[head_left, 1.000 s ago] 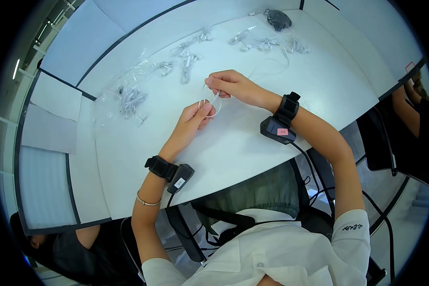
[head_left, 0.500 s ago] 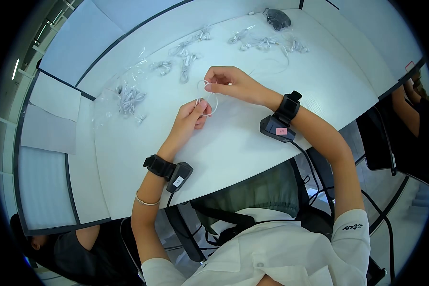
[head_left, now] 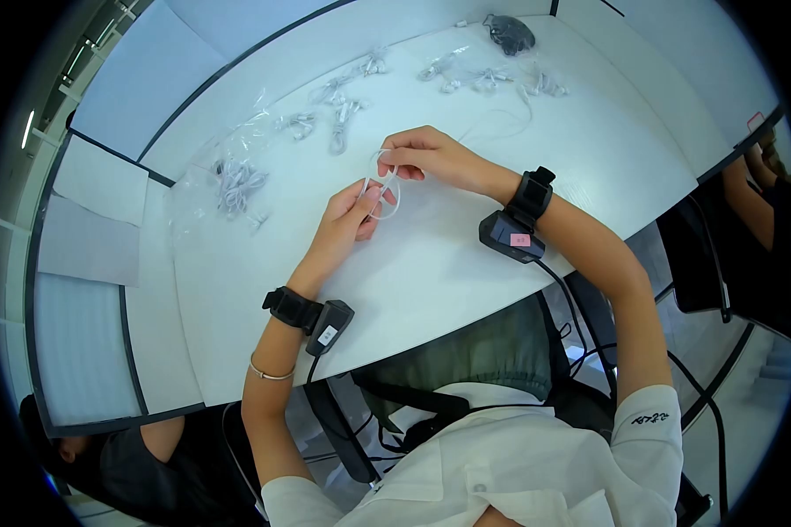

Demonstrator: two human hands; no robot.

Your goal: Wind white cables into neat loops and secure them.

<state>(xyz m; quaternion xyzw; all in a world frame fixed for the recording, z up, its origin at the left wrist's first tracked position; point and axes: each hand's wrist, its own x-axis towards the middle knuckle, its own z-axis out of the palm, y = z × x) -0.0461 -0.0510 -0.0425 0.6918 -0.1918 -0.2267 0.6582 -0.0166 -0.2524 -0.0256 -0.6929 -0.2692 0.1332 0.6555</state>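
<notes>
Over the middle of the white table (head_left: 466, 255), my left hand (head_left: 350, 215) pinches a thin white cable (head_left: 399, 205) between thumb and fingers. The cable forms small loops between my two hands. Just above and to the right, my right hand (head_left: 432, 160) has its fingertips closed on the same cable. The cable's ends are too small to make out. Coiled bundles of white cable (head_left: 339, 128) lie beyond my hands. Another thin white strand (head_left: 511, 132) curves across the table at the right.
A larger cable heap (head_left: 239, 186) lies on the left beside clear plastic wrapping (head_left: 204, 180). More bundles (head_left: 490, 79) sit at the back near a dark bundle (head_left: 511, 35). Low panels edge the table. Other people sit at the lower left (head_left: 145, 470) and right (head_left: 747, 237).
My right fingers have come slightly lower and nearer my left hand. The loops of cable between the hands have shifted shape. My left hand has barely moved.
</notes>
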